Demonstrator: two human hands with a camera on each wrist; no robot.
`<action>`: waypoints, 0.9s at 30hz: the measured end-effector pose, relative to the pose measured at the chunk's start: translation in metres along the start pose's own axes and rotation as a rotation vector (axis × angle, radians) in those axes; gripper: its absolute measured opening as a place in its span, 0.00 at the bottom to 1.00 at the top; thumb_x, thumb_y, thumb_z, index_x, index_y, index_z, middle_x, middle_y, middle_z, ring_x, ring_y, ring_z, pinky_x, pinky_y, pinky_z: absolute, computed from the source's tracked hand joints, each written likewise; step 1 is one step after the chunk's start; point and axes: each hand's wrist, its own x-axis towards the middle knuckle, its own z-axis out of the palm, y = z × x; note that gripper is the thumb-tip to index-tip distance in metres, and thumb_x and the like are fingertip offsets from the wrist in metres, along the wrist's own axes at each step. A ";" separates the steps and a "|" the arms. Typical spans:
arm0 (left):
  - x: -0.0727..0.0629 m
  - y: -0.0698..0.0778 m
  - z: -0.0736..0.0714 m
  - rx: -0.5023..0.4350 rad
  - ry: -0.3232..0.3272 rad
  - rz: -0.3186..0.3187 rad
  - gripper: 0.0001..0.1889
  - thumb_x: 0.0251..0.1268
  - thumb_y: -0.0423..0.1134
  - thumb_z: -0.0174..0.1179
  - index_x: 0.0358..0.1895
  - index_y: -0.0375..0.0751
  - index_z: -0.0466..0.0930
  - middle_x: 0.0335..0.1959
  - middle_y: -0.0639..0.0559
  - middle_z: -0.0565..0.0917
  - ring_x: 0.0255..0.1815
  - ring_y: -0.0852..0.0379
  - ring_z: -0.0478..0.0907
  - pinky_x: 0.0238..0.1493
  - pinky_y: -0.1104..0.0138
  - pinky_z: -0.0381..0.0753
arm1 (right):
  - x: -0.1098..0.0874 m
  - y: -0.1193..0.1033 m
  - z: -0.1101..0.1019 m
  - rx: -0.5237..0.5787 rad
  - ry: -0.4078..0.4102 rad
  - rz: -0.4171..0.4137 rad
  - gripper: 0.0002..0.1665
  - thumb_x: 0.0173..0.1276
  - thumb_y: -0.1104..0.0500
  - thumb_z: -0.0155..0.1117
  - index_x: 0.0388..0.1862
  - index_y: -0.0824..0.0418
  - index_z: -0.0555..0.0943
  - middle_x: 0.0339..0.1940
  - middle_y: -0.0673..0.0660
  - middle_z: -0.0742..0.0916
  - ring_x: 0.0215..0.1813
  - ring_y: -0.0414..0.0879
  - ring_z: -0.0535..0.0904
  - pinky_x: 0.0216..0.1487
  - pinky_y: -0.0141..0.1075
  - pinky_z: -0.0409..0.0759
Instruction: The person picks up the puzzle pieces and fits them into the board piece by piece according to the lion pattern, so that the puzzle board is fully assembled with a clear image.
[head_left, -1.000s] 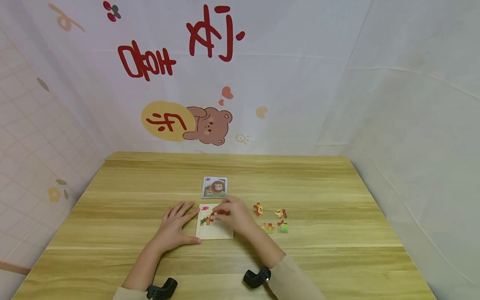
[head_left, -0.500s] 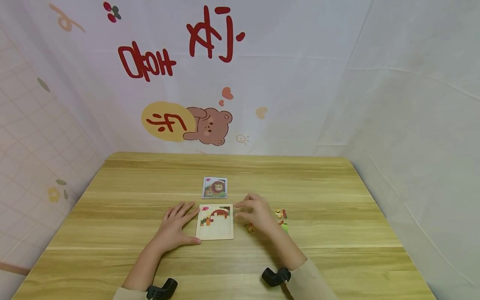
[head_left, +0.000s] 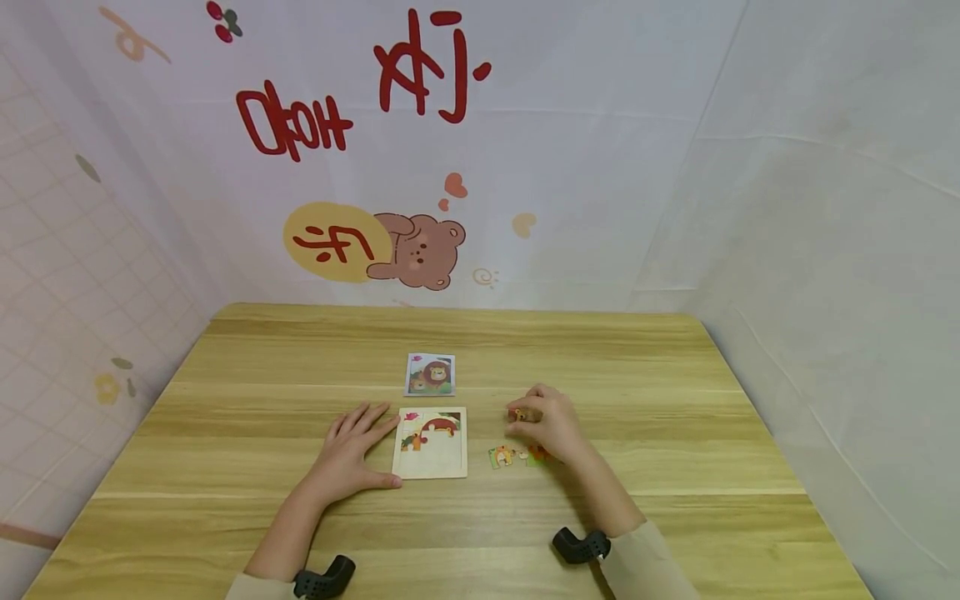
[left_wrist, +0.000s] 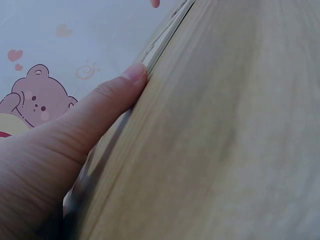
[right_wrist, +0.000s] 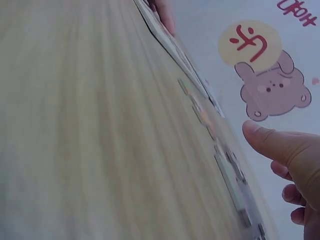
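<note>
Head: mid-puzzle, apparently at pick-up, with right hand [head_left: 551, 425] over lion puzzle piece [head_left: 517, 414], right of part-filled puzzle tray [head_left: 442, 463]; bracing its left edge with spread left hand [head_left: 348, 454]. Likely calls for pinch, then leftward carry across open counter [head_left: 486, 427]. Left wrist: touching tray rim. Right wrist: digits apart, nothing visible between.

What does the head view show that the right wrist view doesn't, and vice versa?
Only the head view shows the face of the lion card, the partly filled picture in the board, and the left hand whole.

Only the right wrist view shows the curled fingertips of the right hand below its thumb, and loose pieces edge-on.

Both show the board, parts of both hands, loose pieces and the bear on the backdrop.
</note>
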 end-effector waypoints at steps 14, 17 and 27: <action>0.000 0.000 0.001 0.002 0.003 -0.011 0.54 0.37 0.71 0.68 0.71 0.46 0.67 0.73 0.44 0.60 0.73 0.37 0.47 0.64 0.37 0.39 | -0.007 0.020 -0.010 -0.073 -0.040 0.087 0.20 0.47 0.50 0.79 0.42 0.50 0.89 0.33 0.47 0.79 0.30 0.42 0.65 0.34 0.40 0.59; 0.000 -0.001 0.001 0.004 0.003 -0.009 0.54 0.37 0.72 0.68 0.70 0.46 0.67 0.73 0.43 0.60 0.73 0.36 0.47 0.64 0.37 0.39 | -0.008 0.023 -0.011 -0.063 -0.061 0.115 0.20 0.48 0.49 0.78 0.43 0.49 0.89 0.32 0.45 0.78 0.29 0.43 0.65 0.34 0.40 0.58; 0.002 -0.002 0.001 0.009 -0.024 -0.025 0.55 0.37 0.73 0.67 0.71 0.47 0.66 0.74 0.45 0.58 0.74 0.38 0.44 0.65 0.38 0.39 | -0.008 0.027 -0.010 -0.078 -0.095 0.133 0.17 0.52 0.49 0.77 0.42 0.48 0.88 0.32 0.43 0.78 0.30 0.43 0.64 0.34 0.40 0.58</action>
